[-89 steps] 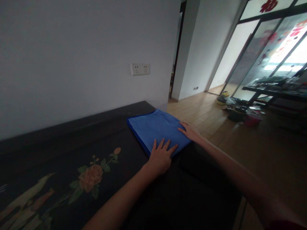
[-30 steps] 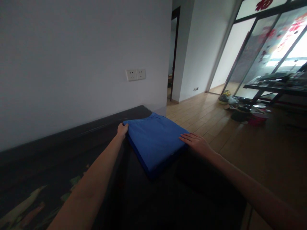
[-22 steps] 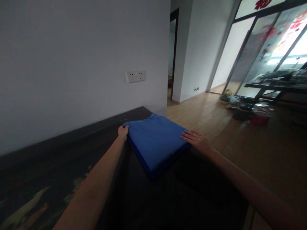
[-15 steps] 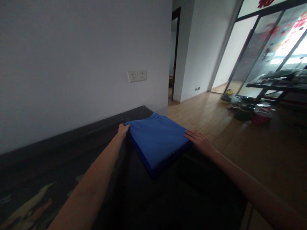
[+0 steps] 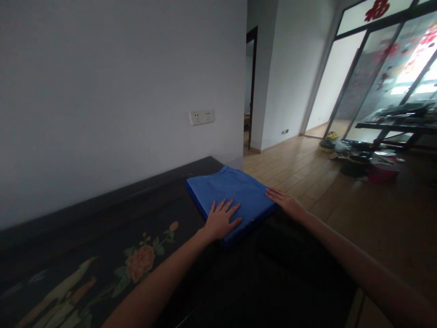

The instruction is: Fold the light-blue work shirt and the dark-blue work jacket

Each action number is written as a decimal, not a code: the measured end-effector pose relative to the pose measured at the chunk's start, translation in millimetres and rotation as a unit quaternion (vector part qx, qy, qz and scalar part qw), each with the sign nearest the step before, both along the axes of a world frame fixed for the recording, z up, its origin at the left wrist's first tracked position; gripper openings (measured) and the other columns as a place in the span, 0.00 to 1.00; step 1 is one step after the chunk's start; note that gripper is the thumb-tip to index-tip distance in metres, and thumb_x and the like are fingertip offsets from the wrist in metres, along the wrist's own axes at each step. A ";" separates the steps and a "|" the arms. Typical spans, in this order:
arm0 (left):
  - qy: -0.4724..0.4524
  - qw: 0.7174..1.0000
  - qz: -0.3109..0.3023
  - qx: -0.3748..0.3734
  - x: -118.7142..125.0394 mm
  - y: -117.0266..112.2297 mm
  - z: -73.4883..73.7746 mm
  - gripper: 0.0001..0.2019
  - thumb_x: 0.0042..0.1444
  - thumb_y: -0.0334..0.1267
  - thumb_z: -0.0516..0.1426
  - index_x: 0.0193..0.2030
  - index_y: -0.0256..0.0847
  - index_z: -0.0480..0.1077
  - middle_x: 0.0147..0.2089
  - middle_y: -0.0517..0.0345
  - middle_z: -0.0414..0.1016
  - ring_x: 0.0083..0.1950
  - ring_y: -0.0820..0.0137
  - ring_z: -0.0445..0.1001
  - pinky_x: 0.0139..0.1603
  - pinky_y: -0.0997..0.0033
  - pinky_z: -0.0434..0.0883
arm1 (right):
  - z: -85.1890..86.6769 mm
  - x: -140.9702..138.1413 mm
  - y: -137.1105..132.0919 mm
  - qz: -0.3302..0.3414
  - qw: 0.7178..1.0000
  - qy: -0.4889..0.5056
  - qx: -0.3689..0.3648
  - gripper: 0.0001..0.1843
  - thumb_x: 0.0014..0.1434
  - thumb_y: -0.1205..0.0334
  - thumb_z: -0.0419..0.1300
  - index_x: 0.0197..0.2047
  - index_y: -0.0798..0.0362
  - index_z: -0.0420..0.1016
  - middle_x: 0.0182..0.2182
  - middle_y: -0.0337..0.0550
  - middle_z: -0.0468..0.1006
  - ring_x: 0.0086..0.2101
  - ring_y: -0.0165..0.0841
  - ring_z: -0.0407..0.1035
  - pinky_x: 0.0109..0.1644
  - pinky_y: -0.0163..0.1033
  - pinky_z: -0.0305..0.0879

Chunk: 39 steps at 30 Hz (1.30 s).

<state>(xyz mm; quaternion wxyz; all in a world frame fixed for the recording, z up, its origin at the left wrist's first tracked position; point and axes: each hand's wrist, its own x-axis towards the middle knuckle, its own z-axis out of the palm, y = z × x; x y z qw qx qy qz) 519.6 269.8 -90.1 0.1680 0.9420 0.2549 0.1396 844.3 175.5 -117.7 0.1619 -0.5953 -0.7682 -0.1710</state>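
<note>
A folded blue garment [image 5: 239,191] lies near the far right corner of a dark lacquered table [image 5: 102,228] painted with flowers. My left hand [image 5: 220,219] rests flat on the garment's near edge, fingers spread. Against the garment's right edge lies my right hand [image 5: 285,203], fingers stretched out and together. Neither hand holds anything.
A white wall with a double socket [image 5: 202,117] runs behind the table. To the right is a wooden floor [image 5: 307,173], a doorway [image 5: 251,86], glass sliding doors [image 5: 375,68], and a low black table [image 5: 392,130] with clutter on the floor around it.
My left hand has left the garment's far left corner and come down flat on its near edge. The right hand stays at the right edge.
</note>
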 end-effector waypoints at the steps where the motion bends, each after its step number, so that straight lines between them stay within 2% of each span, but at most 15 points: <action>1: 0.003 1.000 0.002 0.004 -0.9 -0.6 0.1 0.28 0.60 0.58 0.46 0.64 0.55 0.58 0.69 0.55 0.55 0.70 0.53 0.48 0.67 0.39 0.38 | -0.1 0.5 -1.9 0.000 1.000 0.006 -0.011 0.28 0.60 0.75 0.44 0.61 0.52 0.65 0.59 0.48 0.67 0.61 0.35 0.56 0.61 0.49 0.62; 3: 0.003 1.000 0.005 0.022 -2.1 -0.1 4.4 0.26 0.60 0.56 0.46 0.64 0.54 0.59 0.68 0.54 0.56 0.70 0.54 0.48 0.67 0.39 0.38 | 5.1 -0.2 -2.8 -0.003 0.999 0.020 -0.027 0.28 0.59 0.76 0.44 0.60 0.50 0.67 0.59 0.46 0.67 0.61 0.35 0.56 0.62 0.50 0.61; 6: -0.021 0.998 0.018 0.052 -2.7 -6.7 14.3 0.23 0.63 0.49 0.47 0.63 0.50 0.60 0.68 0.53 0.57 0.70 0.58 0.50 0.68 0.43 0.40 | 22.8 -9.5 4.7 -0.023 0.999 0.041 -0.010 0.26 0.59 0.75 0.45 0.55 0.50 0.72 0.58 0.47 0.69 0.61 0.37 0.56 0.63 0.52 0.58; 8: -0.039 0.998 0.025 0.044 -2.9 -18.1 17.1 0.22 0.64 0.46 0.46 0.64 0.48 0.59 0.67 0.53 0.59 0.69 0.60 0.52 0.68 0.46 0.44 | 33.5 -22.6 14.0 -0.041 0.998 0.056 0.007 0.24 0.62 0.71 0.45 0.57 0.51 0.70 0.59 0.49 0.67 0.62 0.38 0.55 0.63 0.54 0.56; 10: -0.042 0.998 0.025 0.027 -3.2 -31.5 14.4 0.23 0.63 0.45 0.46 0.64 0.48 0.58 0.66 0.52 0.60 0.69 0.59 0.53 0.68 0.45 0.47 | 37.4 -38.1 23.6 -0.061 0.996 0.063 -0.005 0.23 0.65 0.63 0.46 0.61 0.50 0.65 0.61 0.50 0.64 0.62 0.41 0.54 0.62 0.55 0.56; 14: -0.031 0.998 0.024 0.052 -4.3 -48.8 -0.9 0.26 0.61 0.47 0.49 0.66 0.49 0.56 0.68 0.51 0.56 0.70 0.56 0.49 0.68 0.42 0.42 | 22.8 -56.8 35.7 -0.148 0.984 0.054 -0.084 0.28 0.64 0.44 0.45 0.64 0.44 0.59 0.64 0.52 0.59 0.62 0.47 0.54 0.59 0.61 0.56; 18: -0.031 0.996 0.027 0.081 -5.4 -49.3 -12.4 0.27 0.61 0.51 0.48 0.67 0.51 0.54 0.70 0.54 0.53 0.71 0.57 0.46 0.69 0.44 0.41 | -0.3 -52.0 38.4 -0.183 0.974 0.040 -0.127 0.30 0.63 0.40 0.42 0.65 0.38 0.56 0.65 0.50 0.57 0.61 0.50 0.54 0.55 0.66 0.58; 21: -0.034 0.995 0.027 0.085 -5.0 -47.4 -15.7 0.28 0.61 0.53 0.48 0.66 0.52 0.54 0.70 0.55 0.53 0.71 0.57 0.46 0.70 0.44 0.40 | -9.1 -46.2 40.0 -0.188 0.972 0.043 -0.136 0.30 0.63 0.39 0.40 0.66 0.36 0.52 0.66 0.49 0.55 0.62 0.51 0.52 0.53 0.69 0.56; 24: -0.041 0.995 0.034 0.085 -3.9 -48.1 -16.6 0.27 0.61 0.52 0.48 0.65 0.51 0.56 0.69 0.55 0.55 0.71 0.58 0.47 0.70 0.45 0.39 | -5.8 -45.9 41.8 -0.190 0.969 0.041 -0.154 0.30 0.63 0.40 0.40 0.66 0.36 0.53 0.66 0.48 0.54 0.62 0.51 0.52 0.53 0.70 0.55; 28: -0.094 0.993 0.042 0.059 -8.6 -52.2 -12.3 0.26 0.61 0.49 0.49 0.65 0.47 0.56 0.68 0.52 0.56 0.70 0.62 0.49 0.70 0.48 0.42 | 17.6 -60.1 42.7 -0.218 0.958 0.029 -0.184 0.30 0.61 0.40 0.46 0.63 0.39 0.60 0.65 0.51 0.56 0.61 0.54 0.53 0.53 0.74 0.51; 31: -0.160 0.985 0.049 0.036 -26.6 -54.8 -1.5 0.24 0.62 0.45 0.49 0.64 0.44 0.57 0.68 0.51 0.57 0.70 0.64 0.50 0.70 0.51 0.45 | 44.3 -89.9 43.6 -0.225 0.966 0.015 -0.130 0.24 0.60 0.48 0.53 0.58 0.44 0.68 0.63 0.52 0.59 0.62 0.54 0.50 0.55 0.77 0.42; 34: -0.209 0.974 0.080 0.030 -62.5 -53.1 14.8 0.20 0.62 0.42 0.50 0.61 0.45 0.61 0.65 0.52 0.61 0.68 0.65 0.54 0.69 0.51 0.45 | 71.7 -138.7 46.6 -0.171 0.983 0.052 -0.032 0.19 0.62 0.56 0.54 0.55 0.49 0.70 0.60 0.53 0.64 0.61 0.49 0.54 0.59 0.71 0.45; 37: -0.244 0.959 0.141 0.006 -113.3 -47.2 30.9 0.16 0.60 0.38 0.51 0.55 0.45 0.66 0.60 0.53 0.68 0.64 0.64 0.61 0.68 0.52 0.50 | 93.0 -201.6 50.8 -0.055 0.987 0.148 0.037 0.15 0.62 0.60 0.53 0.50 0.51 0.73 0.53 0.52 0.71 0.55 0.44 0.62 0.59 0.60 0.55; 39: -0.282 0.940 0.187 -0.032 -150.4 -45.2 37.5 0.14 0.58 0.37 0.52 0.51 0.44 0.69 0.55 0.52 0.72 0.60 0.65 0.66 0.65 0.57 0.57 | 100.2 -248.0 52.3 0.047 0.968 0.236 0.067 0.13 0.61 0.62 0.53 0.46 0.52 0.74 0.46 0.49 0.76 0.50 0.40 0.68 0.57 0.53 0.60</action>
